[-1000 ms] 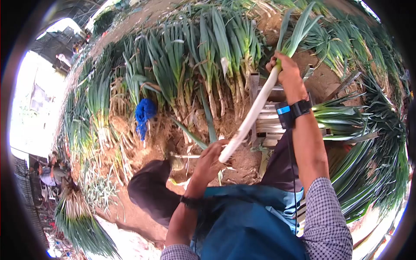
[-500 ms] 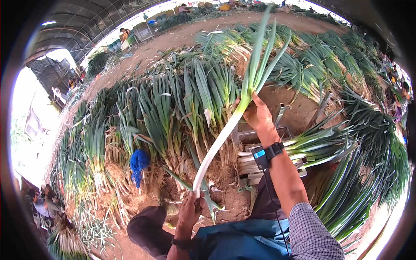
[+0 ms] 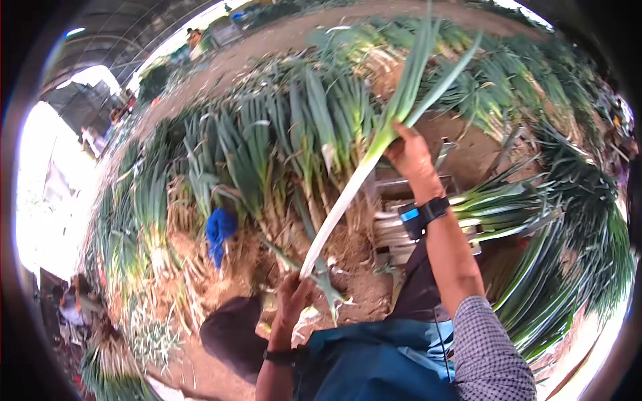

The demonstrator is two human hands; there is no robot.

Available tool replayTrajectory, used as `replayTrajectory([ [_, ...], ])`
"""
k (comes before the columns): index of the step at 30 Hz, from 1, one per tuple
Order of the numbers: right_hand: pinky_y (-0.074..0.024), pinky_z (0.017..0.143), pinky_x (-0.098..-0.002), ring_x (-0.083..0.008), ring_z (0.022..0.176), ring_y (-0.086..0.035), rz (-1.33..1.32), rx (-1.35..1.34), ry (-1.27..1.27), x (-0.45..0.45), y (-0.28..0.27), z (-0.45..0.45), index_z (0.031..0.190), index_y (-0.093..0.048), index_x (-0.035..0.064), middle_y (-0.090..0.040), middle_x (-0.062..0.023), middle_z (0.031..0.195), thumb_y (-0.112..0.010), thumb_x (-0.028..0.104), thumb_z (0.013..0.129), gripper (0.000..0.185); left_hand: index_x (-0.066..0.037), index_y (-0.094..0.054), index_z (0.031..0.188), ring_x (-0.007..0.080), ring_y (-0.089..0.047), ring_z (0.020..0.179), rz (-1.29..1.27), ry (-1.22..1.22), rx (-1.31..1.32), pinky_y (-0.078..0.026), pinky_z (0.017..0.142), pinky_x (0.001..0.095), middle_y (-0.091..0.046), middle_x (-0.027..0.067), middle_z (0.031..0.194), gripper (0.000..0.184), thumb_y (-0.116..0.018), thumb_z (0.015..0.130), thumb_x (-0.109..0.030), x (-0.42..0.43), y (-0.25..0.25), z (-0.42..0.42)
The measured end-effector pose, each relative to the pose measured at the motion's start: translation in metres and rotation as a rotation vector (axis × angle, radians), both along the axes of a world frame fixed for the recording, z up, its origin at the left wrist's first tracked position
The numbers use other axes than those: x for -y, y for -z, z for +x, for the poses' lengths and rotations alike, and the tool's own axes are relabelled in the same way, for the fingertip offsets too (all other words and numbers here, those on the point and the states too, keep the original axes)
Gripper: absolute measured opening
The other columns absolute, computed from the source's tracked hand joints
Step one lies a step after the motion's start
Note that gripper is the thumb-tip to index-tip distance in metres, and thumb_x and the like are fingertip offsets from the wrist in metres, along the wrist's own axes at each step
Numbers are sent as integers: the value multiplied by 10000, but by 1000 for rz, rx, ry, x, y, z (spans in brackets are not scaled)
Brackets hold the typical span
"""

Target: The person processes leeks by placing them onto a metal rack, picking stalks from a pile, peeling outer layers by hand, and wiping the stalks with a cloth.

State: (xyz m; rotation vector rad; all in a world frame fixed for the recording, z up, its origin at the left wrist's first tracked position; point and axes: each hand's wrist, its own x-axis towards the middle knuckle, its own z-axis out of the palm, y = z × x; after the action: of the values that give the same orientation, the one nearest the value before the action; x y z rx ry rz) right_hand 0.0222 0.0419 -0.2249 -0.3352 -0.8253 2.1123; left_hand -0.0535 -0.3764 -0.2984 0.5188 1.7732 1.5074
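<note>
The leek (image 3: pixel 340 208) is slanting in mid-air, its long axis running outward and rightward from the left hand (image 3: pixel 294 295), whose fingers are holding the white lower end, to the right hand (image 3: pixel 409 157), whose fingers are gripping the leaf base.

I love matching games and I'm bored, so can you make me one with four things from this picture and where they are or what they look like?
Things:
1. right hand
2. bunched-up cloth
3. left hand
4. right sleeve

Clues:
A. bright blue, in front of the leaning bunches
B. holding the leek where white turns to green
C. small checked pattern
D. at the leek's lower, white end

Right pairs: 1-B, 2-A, 3-D, 4-C
</note>
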Motion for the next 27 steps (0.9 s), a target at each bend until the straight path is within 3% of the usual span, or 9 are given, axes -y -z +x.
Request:
replayTrajectory([
  [1, -611, 712, -414, -267, 868, -690, -18, -63, -32, 10, -11, 2, 1115, -596, -11, -666, -122, 990, -618, 128, 937, 227, -8, -647, 1046, 45, -469, 547, -28, 9, -41, -379, 486, 213, -539, -42, 695, 210, -636, 933, -185, 3, 4, -2],
  [4, -612, 768, -436, -287, 886, -690, 57, -94, -85, 16, -19, 8, 1150, -584, -37, -667, -143, 1008, -616, 156, 955, 276, -15, -624, 1136, 75, -577, 597, -189, 44, -334, -460, 524, 253, -596, 4, 713, 234, -628, 929, -124, 4, 4, 1],
  [7, -610, 778, -436, -297, 885, -692, 63, -114, -84, 25, -28, 7, 1135, -577, -58, -669, -149, 996, -635, 148, 950, 282, -5, -604, 1172, 117, -626, 607, -77, 51, -604, -479, 536, 281, -625, 42, 718, 272, -620, 938, -142, 5, 21, 3],
  [8, -611, 766, -435, -297, 875, -692, 76, -101, -81, 24, -27, 6, 1129, -578, -59, -669, -150, 989, -643, 137, 942, 278, -6, -591, 1190, 178, -657, 611, -146, 54, -643, -499, 561, 328, -652, 98, 737, 280, -598, 951, -151, 4, 21, 5],
  [11, -606, 624, -419, -267, 785, -693, 23, 25, 35, 27, -22, 4, 1100, -589, -37, -672, -133, 942, -680, 89, 896, 257, 0, -596, 1178, 221, -672, 657, -290, 75, -522, -512, 605, 366, -670, 146, 780, 275, -593, 949, -152, 10, 34, 0],
  [12, -595, 607, -408, -248, 780, -690, 60, 198, 62, 27, -20, 7, 1094, -600, -27, -675, -123, 916, -690, 91, 888, 253, 3, -606, 1161, 239, -678, 688, -308, 51, -590, -514, 624, 374, -673, 156, 795, 268, -601, 945, -155, 16, 38, 0],
  [13, -591, 652, -365, -230, 824, -694, 114, 203, 52, 16, -1, 3, 1087, -649, 21, -683, -95, 953, -728, 152, 873, 263, 7, -616, 1145, 256, -683, 718, -322, 27, -668, -516, 644, 381, -676, 165, 810, 262, -610, 940, -157, 13, 36, -1],
  [16, -617, 672, -408, -246, 835, -688, 83, 306, 209, 14, 5, -9, 1090, -646, 0, -677, -103, 980, -770, 154, 842, 317, 6, -650, 1110, 310, -676, 741, -192, -177, -809, -518, 671, 372, -684, 184, 852, 242, -656, 915, -138, 11, 27, 3],
  [27, -613, 616, -369, -193, 770, -666, 213, 368, 404, 18, -1, -7, 1072, -619, -39, -663, -86, 953, -796, 133, 813, 358, -6, -646, 1111, 325, -689, 772, -261, 38, -834, -522, 674, 399, -684, 198, 891, 268, -694, 896, -159, -10, 23, -1],
])
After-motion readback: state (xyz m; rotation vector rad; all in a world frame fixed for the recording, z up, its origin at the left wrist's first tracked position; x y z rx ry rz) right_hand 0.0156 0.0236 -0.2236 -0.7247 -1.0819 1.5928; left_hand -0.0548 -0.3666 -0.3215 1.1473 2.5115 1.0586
